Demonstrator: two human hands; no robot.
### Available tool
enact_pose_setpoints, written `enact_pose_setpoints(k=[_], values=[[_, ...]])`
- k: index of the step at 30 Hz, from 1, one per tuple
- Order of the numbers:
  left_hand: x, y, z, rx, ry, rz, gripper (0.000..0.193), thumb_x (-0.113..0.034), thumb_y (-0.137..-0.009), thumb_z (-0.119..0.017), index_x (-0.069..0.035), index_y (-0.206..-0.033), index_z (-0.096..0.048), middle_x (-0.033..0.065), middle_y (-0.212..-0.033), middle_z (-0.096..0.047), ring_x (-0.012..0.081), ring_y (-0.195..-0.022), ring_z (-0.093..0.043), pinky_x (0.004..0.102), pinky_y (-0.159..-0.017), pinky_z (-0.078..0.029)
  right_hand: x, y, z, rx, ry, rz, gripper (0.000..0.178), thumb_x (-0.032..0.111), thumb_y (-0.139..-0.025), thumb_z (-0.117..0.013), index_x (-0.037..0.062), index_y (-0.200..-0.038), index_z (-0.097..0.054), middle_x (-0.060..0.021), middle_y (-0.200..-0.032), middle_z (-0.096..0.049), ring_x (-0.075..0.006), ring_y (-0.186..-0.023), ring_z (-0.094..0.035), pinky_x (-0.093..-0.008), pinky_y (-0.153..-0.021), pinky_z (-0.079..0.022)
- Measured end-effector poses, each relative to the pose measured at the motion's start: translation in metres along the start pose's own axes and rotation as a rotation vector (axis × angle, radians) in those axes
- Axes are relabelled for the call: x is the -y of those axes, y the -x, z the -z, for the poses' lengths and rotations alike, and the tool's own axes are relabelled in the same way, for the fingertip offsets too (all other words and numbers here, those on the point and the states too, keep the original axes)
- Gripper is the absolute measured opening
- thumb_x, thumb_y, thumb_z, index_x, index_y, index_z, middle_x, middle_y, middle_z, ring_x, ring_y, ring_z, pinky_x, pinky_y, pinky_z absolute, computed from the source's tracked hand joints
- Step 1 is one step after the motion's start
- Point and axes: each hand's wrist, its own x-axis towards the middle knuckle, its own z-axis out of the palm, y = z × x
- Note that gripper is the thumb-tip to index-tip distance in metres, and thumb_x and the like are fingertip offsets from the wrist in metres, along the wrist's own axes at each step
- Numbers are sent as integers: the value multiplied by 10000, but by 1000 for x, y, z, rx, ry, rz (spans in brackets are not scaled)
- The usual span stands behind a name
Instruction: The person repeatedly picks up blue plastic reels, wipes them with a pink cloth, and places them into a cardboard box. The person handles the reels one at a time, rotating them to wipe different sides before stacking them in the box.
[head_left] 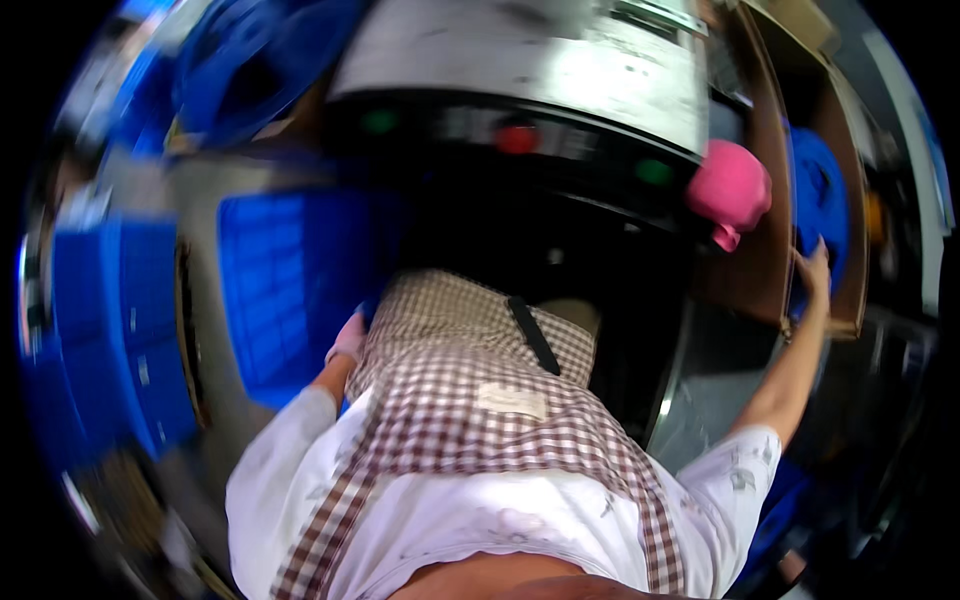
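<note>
On the right, my right hand reaches over the end of a long cardboard box. Its thumb and fingers look spread, close against a blue rounded piece inside; blur hides whether they touch it. Low at my left side, my left hand hangs beside a blue plastic crate. It looks pink, perhaps covered, and its fingers are smeared and partly hidden by my checked apron.
Ahead stands a machine with a pale metal top and a dark front panel bearing a red button and green ones. A pink rounded object sits at its right corner. Blue bins stand left; large blue parts lie far left.
</note>
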Motion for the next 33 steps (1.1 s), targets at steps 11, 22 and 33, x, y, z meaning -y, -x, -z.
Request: enact_pose_setpoints(k=[11,22,33], values=[[-20,48,17,-24,-93,241,288,-198,-891,-516,-109,-1165,-510,180,-1005,-624,389,-925,-588,424,-758,-467,36,9,89,-581,166,-356,731,584,-639,-723,324,-1289,-513,-196,-1085,-633,-415,-994,-597,-509,-830,-476],[30,42,-23,-62,-40,48,205,-149,-825,-584,-104,-1020,-537,154,-1002,-615,362,-953,-593,436,-783,-486,34,71,151,-976,-714,-362,599,479,-788,-593,110,-1253,-514,-168,-1086,-607,-322,-1015,-568,-442,-945,-417],[-119,47,226,90,-415,-276,388,-248,-835,-553,-52,-1169,-547,174,-1041,-633,334,-933,-622,418,-771,-523,226,217,130,78,-2244,349,486,362,-923,-418,-38,-1193,-472,-161,-1058,-568,-256,-992,-537,-386,-919,-430]])
